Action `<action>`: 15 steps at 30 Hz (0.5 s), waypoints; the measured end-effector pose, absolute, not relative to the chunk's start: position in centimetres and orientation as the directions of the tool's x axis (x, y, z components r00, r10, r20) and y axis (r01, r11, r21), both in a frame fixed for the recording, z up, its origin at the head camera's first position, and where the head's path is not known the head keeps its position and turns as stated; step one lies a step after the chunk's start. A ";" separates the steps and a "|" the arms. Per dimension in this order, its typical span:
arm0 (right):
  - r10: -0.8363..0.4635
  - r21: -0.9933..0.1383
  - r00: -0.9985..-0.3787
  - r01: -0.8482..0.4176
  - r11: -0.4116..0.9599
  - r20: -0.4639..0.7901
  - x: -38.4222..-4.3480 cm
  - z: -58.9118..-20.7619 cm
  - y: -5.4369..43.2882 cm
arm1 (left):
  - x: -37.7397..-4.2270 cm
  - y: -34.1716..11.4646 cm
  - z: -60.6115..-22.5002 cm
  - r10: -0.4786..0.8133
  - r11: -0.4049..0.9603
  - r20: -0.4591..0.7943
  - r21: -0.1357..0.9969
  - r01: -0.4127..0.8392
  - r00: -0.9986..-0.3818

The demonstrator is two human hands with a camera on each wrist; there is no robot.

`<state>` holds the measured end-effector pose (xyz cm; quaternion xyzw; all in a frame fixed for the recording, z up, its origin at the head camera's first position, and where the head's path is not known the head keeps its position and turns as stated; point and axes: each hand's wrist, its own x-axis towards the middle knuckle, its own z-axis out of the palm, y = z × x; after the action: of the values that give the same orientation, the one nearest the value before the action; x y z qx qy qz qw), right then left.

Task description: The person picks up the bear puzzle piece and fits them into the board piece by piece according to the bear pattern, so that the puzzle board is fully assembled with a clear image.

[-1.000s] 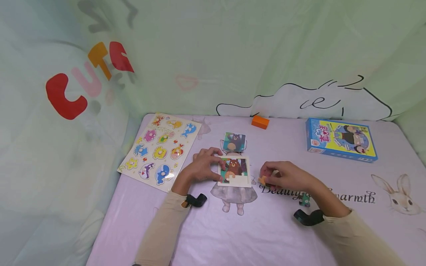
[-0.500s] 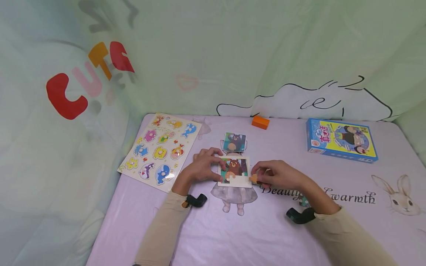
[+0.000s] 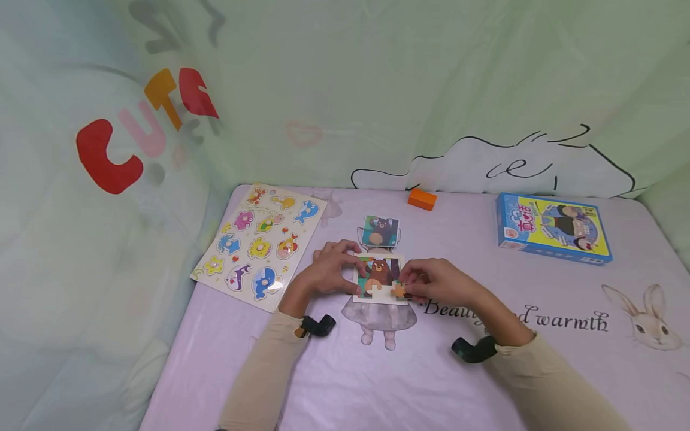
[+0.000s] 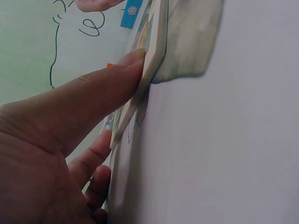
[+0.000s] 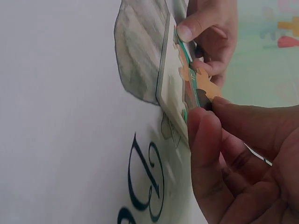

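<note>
A wooden jigsaw board (image 3: pixel 384 295) with a bear picture lies on the table, its lower part showing bare cream-coloured wood. My left hand (image 3: pixel 335 270) grips the board at its left side, with the thumb (image 4: pixel 124 70) on the near part of the frame and fingers bent toward the upper part. Between thumb and fingertips, my right hand (image 3: pixel 441 282) pinches an orange and dark jigsaw piece (image 5: pixel 208 85). That piece is over the lower right of the board, tilted up from its face in the right wrist view.
Behind the board lies a bear picture card (image 3: pixel 380 231). An animal peg puzzle (image 3: pixel 245 245) is at the left. An orange block (image 3: pixel 422 200) stands at the back, and a blue and yellow box (image 3: pixel 554 227) at the back right.
My right hand has moved left with the jigsaw piece, from beside the board to over its lower right. My left hand stays at the board. The forearm now hides a loose green piece.
</note>
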<state>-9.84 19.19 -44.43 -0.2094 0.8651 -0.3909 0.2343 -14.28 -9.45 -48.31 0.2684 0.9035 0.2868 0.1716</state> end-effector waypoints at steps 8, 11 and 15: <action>-0.526 -0.760 -0.814 -0.176 0.626 -0.245 -10.0 -44.6 18.3 | -14.3 -9.5 -48.3 0.583 0.684 -0.147 0.619 0.385 -0.799; -0.520 -0.748 -0.824 -0.195 0.635 -0.226 -10.2 -44.6 18.0 | -14.3 -9.4 -48.3 0.581 0.685 -0.144 0.618 0.385 -0.801; -0.516 -0.744 -0.831 -0.210 0.635 -0.206 -10.4 -44.7 17.6 | -14.4 -9.5 -48.4 0.582 0.685 -0.146 0.618 0.386 -0.800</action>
<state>-10.39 17.61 -44.68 -0.2062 0.8806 -0.3743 0.2046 -14.35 -9.47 -48.39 0.2683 0.9024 0.2925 0.1677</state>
